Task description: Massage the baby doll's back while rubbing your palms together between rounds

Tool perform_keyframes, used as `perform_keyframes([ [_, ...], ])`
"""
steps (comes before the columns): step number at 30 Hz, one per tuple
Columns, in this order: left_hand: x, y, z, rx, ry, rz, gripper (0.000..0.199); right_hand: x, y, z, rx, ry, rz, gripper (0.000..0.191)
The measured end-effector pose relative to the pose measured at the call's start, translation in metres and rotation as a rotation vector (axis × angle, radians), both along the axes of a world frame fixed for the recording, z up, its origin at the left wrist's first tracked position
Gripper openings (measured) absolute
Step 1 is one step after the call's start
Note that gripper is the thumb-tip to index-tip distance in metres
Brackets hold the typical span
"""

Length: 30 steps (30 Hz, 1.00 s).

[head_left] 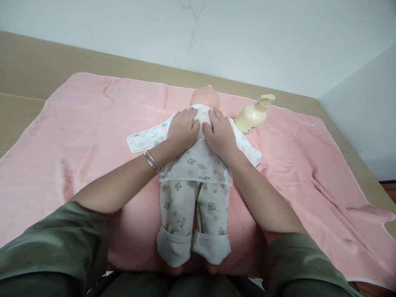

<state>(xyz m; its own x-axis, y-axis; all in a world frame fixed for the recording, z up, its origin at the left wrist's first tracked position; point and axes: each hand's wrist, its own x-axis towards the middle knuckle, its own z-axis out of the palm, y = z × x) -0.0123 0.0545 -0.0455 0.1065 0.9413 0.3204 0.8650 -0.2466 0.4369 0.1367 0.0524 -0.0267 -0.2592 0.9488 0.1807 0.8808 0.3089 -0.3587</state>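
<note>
A baby doll (205, 96) lies on a pink blanket, its head toward the wall and its feet toward me. It wears a white long-sleeved top (198, 163) with small printed animals and matching trousers (181, 206) with turned-up cuffs. My left hand (183, 128) rests flat on the left side of the upper body, fingers stretched toward the head. On the right side my right hand (220, 134) lies flat in the same way. The thumbs are close together but apart. No face shows on the doll, only the rounded head.
A cream-coloured pump bottle (252, 116) leans beside the doll's right-hand sleeve. The pink blanket (102, 119) covers most of the wooden table (130, 64), with folds on the right. A white wall (123, 29) stands behind the table.
</note>
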Motion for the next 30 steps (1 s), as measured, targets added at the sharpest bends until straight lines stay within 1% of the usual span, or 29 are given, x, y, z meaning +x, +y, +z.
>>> perform_keyframes([
  [3,0.003,-0.006,0.003,0.043,0.096,-0.028,0.052,0.001,-0.001,-0.002,0.017,0.004,0.012,0.065],
  [6,0.009,-0.019,0.005,0.104,0.191,-0.063,0.051,0.005,0.0,0.0,0.017,-0.014,0.055,0.063],
  [9,0.014,-0.031,0.006,0.138,0.218,-0.071,0.05,0.007,0.0,0.006,0.03,-0.047,0.085,0.061],
  [11,0.014,-0.033,0.007,0.133,0.225,-0.092,0.049,0.004,-0.006,0.011,0.009,-0.081,0.058,0.06],
  [15,0.005,-0.023,0.014,0.086,0.223,-0.167,0.045,-0.009,-0.033,0.018,-0.036,-0.166,-0.011,0.061],
  [18,-0.003,-0.01,0.02,-0.059,0.188,-0.118,0.046,-0.019,-0.053,0.017,0.023,-0.226,0.036,0.06],
  [20,-0.006,-0.004,0.021,-0.138,0.157,-0.071,0.048,-0.021,-0.058,0.015,0.067,-0.234,0.071,0.06],
  [22,-0.006,-0.004,0.018,-0.129,0.142,-0.046,0.049,-0.018,-0.051,0.014,0.063,-0.203,0.099,0.059],
  [24,-0.002,-0.009,0.013,-0.072,0.146,-0.028,0.049,-0.011,-0.036,0.014,0.021,-0.145,0.11,0.058],
  [27,0.005,-0.023,0.006,0.022,0.158,-0.057,0.049,-0.001,-0.011,0.015,-0.043,-0.08,0.053,0.06],
  [30,0.01,-0.03,0.005,0.071,0.156,-0.088,0.048,0.0,-0.002,0.013,-0.068,-0.102,0.007,0.063],
])
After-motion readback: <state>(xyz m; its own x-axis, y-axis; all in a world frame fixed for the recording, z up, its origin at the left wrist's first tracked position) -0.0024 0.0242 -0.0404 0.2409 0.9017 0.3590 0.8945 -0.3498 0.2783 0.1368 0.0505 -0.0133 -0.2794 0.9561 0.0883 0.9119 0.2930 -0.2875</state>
